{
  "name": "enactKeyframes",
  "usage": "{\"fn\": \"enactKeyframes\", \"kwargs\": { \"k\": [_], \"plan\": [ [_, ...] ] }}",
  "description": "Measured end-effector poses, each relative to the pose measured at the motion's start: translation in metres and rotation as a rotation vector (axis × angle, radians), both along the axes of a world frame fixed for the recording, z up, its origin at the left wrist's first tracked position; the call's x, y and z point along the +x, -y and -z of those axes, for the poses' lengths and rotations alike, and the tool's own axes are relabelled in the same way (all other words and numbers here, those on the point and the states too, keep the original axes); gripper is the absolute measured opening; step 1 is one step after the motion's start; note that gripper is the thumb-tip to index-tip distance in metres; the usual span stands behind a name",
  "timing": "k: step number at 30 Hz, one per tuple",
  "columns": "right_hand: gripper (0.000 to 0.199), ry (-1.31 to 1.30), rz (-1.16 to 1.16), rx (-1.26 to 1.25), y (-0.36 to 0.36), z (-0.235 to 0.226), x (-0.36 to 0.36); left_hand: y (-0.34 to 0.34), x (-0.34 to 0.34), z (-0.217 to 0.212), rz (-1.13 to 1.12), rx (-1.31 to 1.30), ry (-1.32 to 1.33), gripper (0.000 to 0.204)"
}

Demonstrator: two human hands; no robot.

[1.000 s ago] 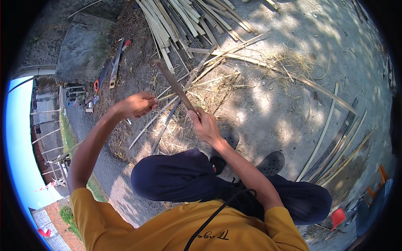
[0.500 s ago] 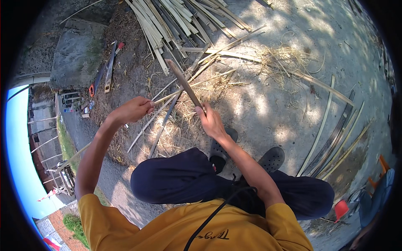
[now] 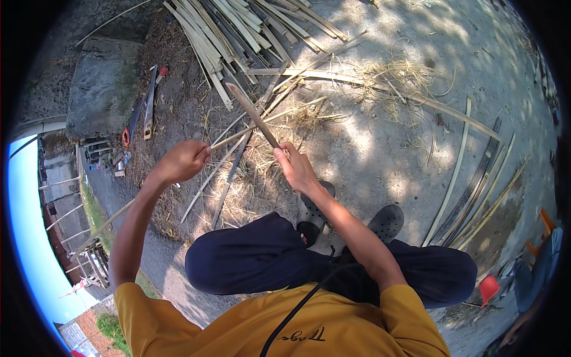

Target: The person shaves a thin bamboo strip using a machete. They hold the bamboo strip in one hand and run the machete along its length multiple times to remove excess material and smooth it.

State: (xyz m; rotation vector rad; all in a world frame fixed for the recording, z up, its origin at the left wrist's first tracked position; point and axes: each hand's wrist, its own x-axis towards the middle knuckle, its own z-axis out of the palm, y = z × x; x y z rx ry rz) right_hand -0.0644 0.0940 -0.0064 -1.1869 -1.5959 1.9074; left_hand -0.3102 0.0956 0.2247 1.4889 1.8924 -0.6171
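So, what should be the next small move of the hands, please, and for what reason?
Probably the right hand could push the brown blade along the pale strip, away from the left hand. The blade crosses the strip, the left hand grips the strip on one side, and a length extends beyond the blade; moving outward should keep the blade clear of that hand.
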Motion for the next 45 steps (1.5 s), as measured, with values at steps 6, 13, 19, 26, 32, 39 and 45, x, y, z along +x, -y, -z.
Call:
{"fn": "enactKeyframes", "kwargs": {
  "k": [6, 13, 19, 26, 32, 39, 45],
  "plan": [
    [0.064, 0.204, 0.185, -0.045, -0.035, 0.062, 0.023, 0.0, 0.004, 0.005, 0.025, 0.022, 0.015, 0.043],
    [0.062, 0.039, 0.184, -0.041, -0.024, 0.016, 0.008, -0.056, 0.017, -0.027, 0.222, 0.104, -0.089, 0.039],
    [0.059, -0.181, 0.158, -0.108, -0.021, -0.022, -0.014, -0.089, 0.024, -0.047, 0.333, 0.159, -0.189, 0.037],
    [0.048, 0.016, 0.379, -0.284, -0.045, 0.066, 0.028, -0.134, 0.039, -0.051, 0.31, -0.023, -0.238, 0.041],
    [0.051, -0.251, 0.324, -0.253, -0.021, -0.023, -0.008, -0.166, 0.046, -0.067, 0.229, -0.109, -0.305, 0.037],
    [0.051, -0.32, 0.33, -0.112, -0.029, -0.036, -0.034, -0.193, 0.059, -0.066, 0.375, -0.116, -0.394, 0.03],
    [0.062, -0.291, 0.454, -0.374, -0.034, 0.003, -0.021, -0.195, 0.064, -0.068, 0.332, -0.147, -0.4, 0.024]
  ]
}}
